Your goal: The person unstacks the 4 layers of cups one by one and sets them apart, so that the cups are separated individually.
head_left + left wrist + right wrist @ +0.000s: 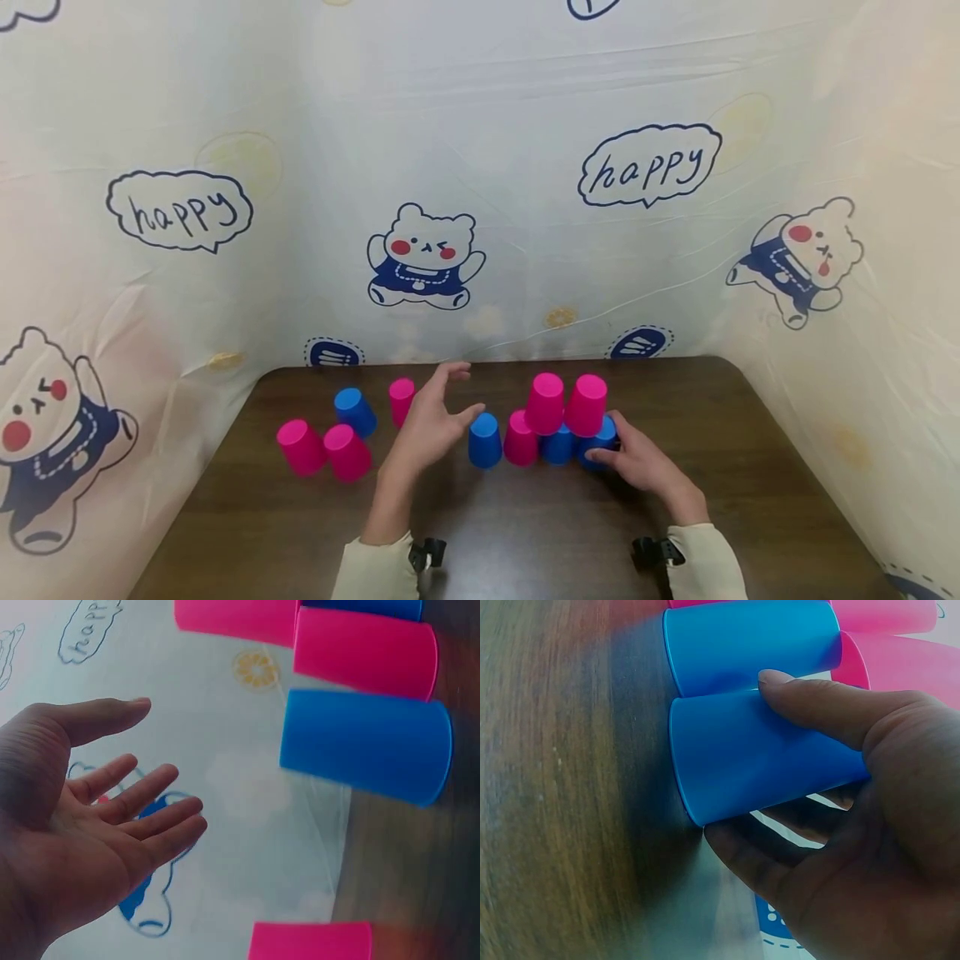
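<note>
Upside-down cups stand in a row on the table. From left to right are a blue cup, a pink cup, a second blue cup and, at the right end, a third blue cup. Two pink cups rest on top of the row's right part. My right hand holds the end blue cup, thumb on its near side and fingers round the far side. My left hand is raised left of the row, fingers spread and nothing in it, as the left wrist view confirms.
Left of my left hand stand more upside-down cups: two pink ones, a blue one and, partly behind the hand, another pink one. A printed curtain borders the brown table at the back and sides.
</note>
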Demonstrator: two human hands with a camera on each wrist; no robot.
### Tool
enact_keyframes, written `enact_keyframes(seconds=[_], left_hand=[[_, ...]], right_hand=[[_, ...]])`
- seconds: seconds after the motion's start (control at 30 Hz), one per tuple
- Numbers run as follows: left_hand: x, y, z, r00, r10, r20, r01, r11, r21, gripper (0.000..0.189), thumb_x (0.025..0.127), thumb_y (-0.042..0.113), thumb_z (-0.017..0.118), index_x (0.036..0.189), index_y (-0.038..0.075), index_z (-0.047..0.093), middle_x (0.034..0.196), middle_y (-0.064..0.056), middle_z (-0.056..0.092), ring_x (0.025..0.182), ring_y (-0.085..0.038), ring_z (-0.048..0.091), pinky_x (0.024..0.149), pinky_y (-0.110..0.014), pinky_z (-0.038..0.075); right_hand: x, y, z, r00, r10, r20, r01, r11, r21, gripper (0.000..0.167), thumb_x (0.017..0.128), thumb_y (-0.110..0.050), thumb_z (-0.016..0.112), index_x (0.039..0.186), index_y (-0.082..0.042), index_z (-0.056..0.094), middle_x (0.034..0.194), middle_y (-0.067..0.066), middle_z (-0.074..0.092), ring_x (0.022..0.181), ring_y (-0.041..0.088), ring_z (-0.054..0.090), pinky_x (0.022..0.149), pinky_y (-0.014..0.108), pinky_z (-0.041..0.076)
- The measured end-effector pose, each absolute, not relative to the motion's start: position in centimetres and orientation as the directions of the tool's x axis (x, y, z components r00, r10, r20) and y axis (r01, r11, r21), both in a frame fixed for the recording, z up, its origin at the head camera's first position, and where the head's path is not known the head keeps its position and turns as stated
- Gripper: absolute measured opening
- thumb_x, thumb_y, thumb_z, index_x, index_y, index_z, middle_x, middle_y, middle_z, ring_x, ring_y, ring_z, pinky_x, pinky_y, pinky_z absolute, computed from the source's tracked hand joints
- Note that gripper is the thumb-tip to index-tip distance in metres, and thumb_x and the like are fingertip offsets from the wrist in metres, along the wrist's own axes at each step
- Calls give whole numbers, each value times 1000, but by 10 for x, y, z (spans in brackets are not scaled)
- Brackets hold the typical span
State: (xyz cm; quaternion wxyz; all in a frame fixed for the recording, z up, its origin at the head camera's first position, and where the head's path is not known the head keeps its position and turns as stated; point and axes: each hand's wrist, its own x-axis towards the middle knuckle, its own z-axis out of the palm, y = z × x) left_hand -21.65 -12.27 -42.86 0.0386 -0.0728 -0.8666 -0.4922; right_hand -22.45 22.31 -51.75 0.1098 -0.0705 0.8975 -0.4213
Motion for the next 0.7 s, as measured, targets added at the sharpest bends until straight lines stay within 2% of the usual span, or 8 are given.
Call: enact_keyframes(seconds=[0.4,0.7], left_hand=[[-238,-83,-435,-949,253,186,288,463,838,68,89,18,86,148,17,52,145,-9,62,140,-32,55,113,-60,48],[-246,-69,-433,-945,285,160,282,464,840,70,89,19,86,149,18,50,147,-8,60,139,-31,55,112,-57,50]], right_hand=[[-223,220,-515,-968,-213,-133,-32,630,-776,54,97,-26,77,140,-11,48,125,10,64,111,28,60,103,58,53],[-223,222,-518,-968,-212,-132,-32,629,-776,59,96,-27,79,142,-10,47,128,11,64,114,29,61,105,62,51]])
